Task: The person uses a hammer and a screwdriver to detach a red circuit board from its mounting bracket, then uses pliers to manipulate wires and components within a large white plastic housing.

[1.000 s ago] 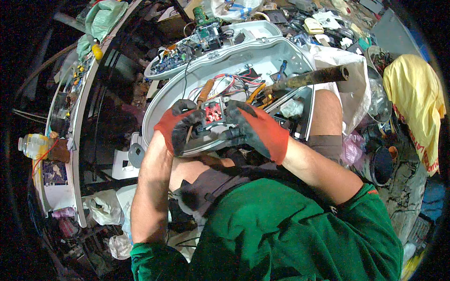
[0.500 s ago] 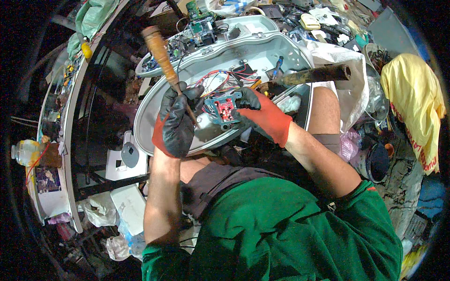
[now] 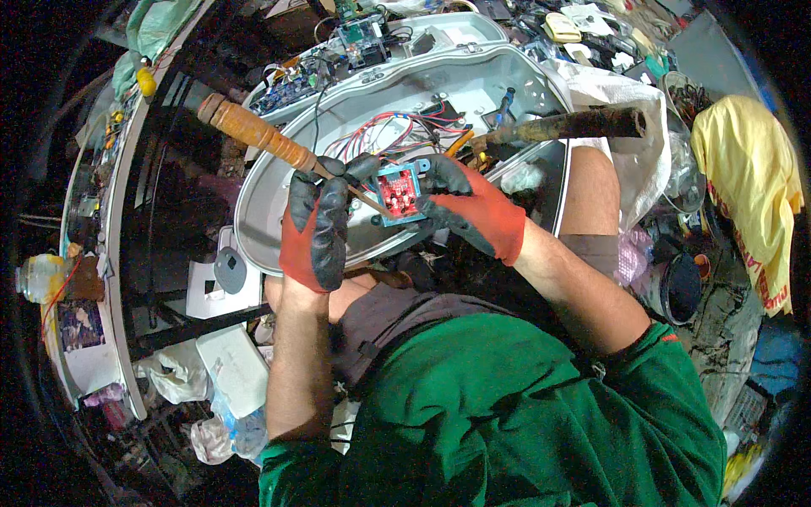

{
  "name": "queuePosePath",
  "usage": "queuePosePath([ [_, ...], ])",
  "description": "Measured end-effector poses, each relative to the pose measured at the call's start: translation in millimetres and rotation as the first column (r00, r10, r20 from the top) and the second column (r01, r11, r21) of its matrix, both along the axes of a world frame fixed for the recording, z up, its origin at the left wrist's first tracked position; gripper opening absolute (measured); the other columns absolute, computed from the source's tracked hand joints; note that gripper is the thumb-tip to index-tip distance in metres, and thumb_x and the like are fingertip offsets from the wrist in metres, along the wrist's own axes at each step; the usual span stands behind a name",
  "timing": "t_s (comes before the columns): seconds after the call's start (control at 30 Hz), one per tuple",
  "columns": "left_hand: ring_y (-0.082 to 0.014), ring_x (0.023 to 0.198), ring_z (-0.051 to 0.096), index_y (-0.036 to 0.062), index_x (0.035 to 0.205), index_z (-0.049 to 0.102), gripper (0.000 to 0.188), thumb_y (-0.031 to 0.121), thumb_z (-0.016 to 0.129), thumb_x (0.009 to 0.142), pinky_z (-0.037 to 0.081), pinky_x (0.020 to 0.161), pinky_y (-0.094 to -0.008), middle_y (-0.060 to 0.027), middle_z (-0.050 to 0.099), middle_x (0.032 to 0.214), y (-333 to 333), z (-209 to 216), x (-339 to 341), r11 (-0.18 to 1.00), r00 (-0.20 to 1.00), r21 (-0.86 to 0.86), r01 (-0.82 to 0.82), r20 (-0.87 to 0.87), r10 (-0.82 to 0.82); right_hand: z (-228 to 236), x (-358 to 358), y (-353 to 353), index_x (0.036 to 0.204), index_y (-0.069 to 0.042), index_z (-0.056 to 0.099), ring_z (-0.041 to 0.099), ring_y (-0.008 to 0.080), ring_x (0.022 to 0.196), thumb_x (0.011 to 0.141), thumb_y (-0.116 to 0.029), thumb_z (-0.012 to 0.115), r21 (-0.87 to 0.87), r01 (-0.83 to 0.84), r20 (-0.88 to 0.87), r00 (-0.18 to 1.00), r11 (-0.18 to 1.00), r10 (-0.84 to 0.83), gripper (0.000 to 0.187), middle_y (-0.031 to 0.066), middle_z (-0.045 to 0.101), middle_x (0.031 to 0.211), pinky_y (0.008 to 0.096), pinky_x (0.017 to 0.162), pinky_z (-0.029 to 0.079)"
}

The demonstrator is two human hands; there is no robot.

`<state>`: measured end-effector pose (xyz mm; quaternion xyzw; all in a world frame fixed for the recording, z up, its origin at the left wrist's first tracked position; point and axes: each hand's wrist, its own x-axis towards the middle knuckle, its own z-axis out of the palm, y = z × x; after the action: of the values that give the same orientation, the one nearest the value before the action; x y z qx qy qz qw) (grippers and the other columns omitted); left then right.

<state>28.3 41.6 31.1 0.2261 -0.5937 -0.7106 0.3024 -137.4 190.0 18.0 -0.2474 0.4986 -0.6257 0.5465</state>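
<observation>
My left hand (image 3: 317, 224), in a black and red glove, is closed around a wooden-handled screwdriver (image 3: 253, 133). Its handle points up and left, and its thin metal shaft slants down to the lower left edge of a red circuit board (image 3: 399, 193). The board sits in a small blue frame with wires behind it. Gripping the frame's right side is my right hand (image 3: 473, 207), gloved the same way. Below both lies a large grey plastic housing (image 3: 291, 211) holding red, blue and white wires (image 3: 397, 135); whether these join the board is hard to see.
A rusty pipe-like bar (image 3: 574, 127) lies across the housing's right side, near a blue-handled tool (image 3: 505, 106). Behind is a second grey shell (image 3: 456, 35) with electronics. A white sack (image 3: 638, 152) and a yellow bag (image 3: 748, 186) are at right. A dark-framed panel (image 3: 135, 211) stands left.
The screwdriver has tilted, its handle swinging left and down and its tip moving right to the board. The board has turned to show more of its red face.
</observation>
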Motion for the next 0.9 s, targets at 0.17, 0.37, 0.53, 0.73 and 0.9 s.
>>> queuePosePath([
  [0.17, -0.0194, 0.100, 0.057, 0.0075, 0.114, 0.051, 0.024, 0.022, 0.056, 0.095, 0.043, 0.087, -0.0308, -0.0106, 0.062, 0.114, 4.2, 2.6, -1.7, 0.993, 0.980, -0.116, -0.020, 0.192, 0.042, -10.6, -0.9, 1.0, 0.135, -0.006, 0.045, 0.057, 0.0127, 0.104, 0.089, -0.002, 0.056, -0.054, -0.002, -0.041, 0.999, 0.999, 0.000, 0.047, 0.0038, 0.060, 0.118, 0.0283, 0.089, 0.047],
  [0.37, -0.0190, 0.101, 0.058, 0.0050, 0.116, 0.053, 0.029, 0.024, 0.058, 0.094, 0.046, 0.085, -0.0297, -0.0082, 0.062, 0.114, 7.5, 8.9, -5.1, 0.860, 0.952, -0.505, 0.076, 0.292, 0.087, -20.7, -0.5, -4.0, 0.128, -0.005, 0.051, 0.055, 0.0148, 0.108, 0.085, -0.002, 0.055, -0.153, -0.002, -0.095, 0.995, 0.988, -0.013, 0.044, 0.0058, 0.061, 0.117, 0.0306, 0.096, 0.043],
  [0.53, -0.0178, 0.102, 0.058, 0.0066, 0.117, 0.053, 0.029, 0.023, 0.058, 0.094, 0.045, 0.084, -0.0292, -0.0092, 0.062, 0.116, -2.1, -1.8, -9.7, 0.972, 0.977, -0.213, 0.097, 0.206, -0.052, -12.9, -0.5, -4.8, 0.125, -0.005, 0.052, 0.056, 0.0136, 0.104, 0.084, -0.001, 0.054, -0.161, 0.001, -0.156, 0.987, 0.987, -0.026, 0.041, 0.0054, 0.061, 0.112, 0.0301, 0.094, 0.043],
  [0.73, -0.0144, 0.104, 0.055, 0.0036, 0.121, 0.052, 0.030, 0.020, 0.055, 0.096, 0.044, 0.091, -0.0286, -0.0073, 0.062, 0.111, -4.1, -4.6, -7.4, 0.998, 0.991, -0.023, 0.053, 0.125, -0.049, -14.2, -4.3, -4.5, 0.130, -0.005, 0.049, 0.053, 0.0118, 0.105, 0.086, 0.000, 0.055, -0.149, -0.036, -0.203, 0.979, 0.988, 0.005, 0.045, 0.0046, 0.060, 0.115, 0.0290, 0.094, 0.043],
  [0.9, -0.0147, 0.105, 0.057, 0.0059, 0.121, 0.051, 0.027, 0.017, 0.051, 0.097, 0.044, 0.089, -0.0271, -0.0143, 0.061, 0.122, -2.5, 0.8, -10.9, 0.986, 0.987, 0.034, 0.163, -0.018, -0.162, -19.0, -5.2, -4.2, 0.133, -0.006, 0.046, 0.051, 0.0111, 0.109, 0.087, -0.001, 0.056, -0.181, -0.062, -0.185, 0.982, 0.981, 0.028, 0.048, 0.0048, 0.057, 0.120, 0.0284, 0.095, 0.042],
])
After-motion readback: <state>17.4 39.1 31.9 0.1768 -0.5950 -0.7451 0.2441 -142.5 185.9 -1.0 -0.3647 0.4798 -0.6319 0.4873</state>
